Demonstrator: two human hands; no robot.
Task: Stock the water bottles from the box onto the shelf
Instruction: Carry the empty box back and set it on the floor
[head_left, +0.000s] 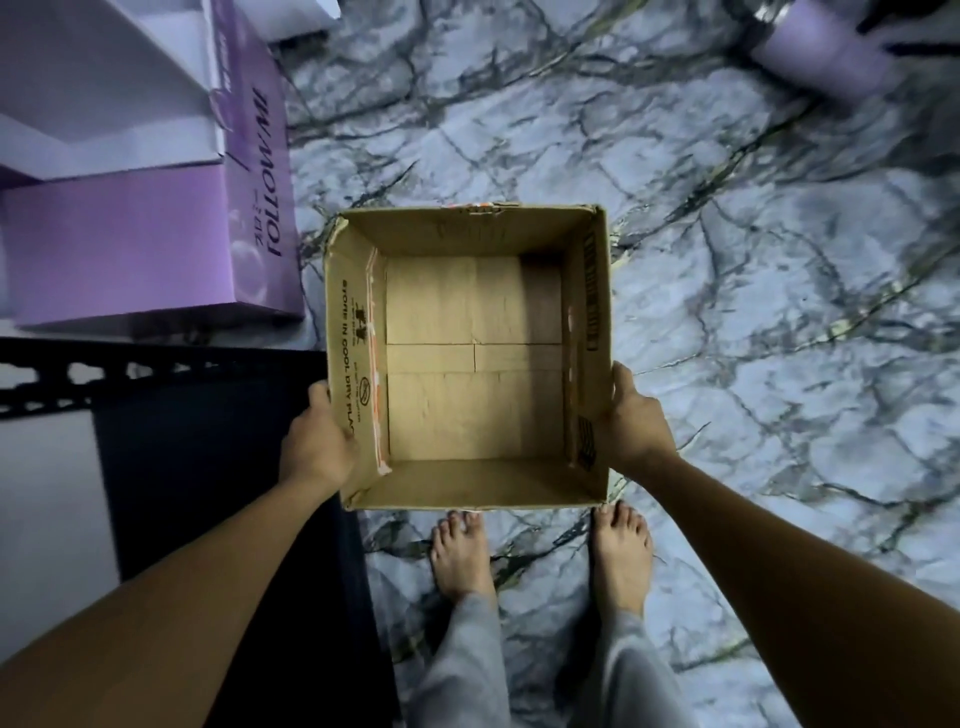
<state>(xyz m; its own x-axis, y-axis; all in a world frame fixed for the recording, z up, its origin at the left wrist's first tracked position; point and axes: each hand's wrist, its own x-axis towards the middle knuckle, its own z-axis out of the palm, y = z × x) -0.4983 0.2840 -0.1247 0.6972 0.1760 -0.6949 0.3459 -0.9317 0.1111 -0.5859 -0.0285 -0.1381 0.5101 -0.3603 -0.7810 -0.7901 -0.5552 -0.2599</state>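
An open brown cardboard box (470, 483) is in front of me over the marble floor, and its inside holds nothing. My left hand (318, 441) grips the box's left wall near the front corner. My right hand (635, 423) grips the right wall opposite. A black metal shelf (156, 379) with a perforated rail lies at the left edge, next to the box. No water bottle shows in this view.
A purple and white carton (156, 249) stands open at the upper left, beyond the shelf. A lilac cylindrical object (826, 49) lies at the top right. My bare feet (621, 556) stand just behind the box on the veined marble floor (779, 312).
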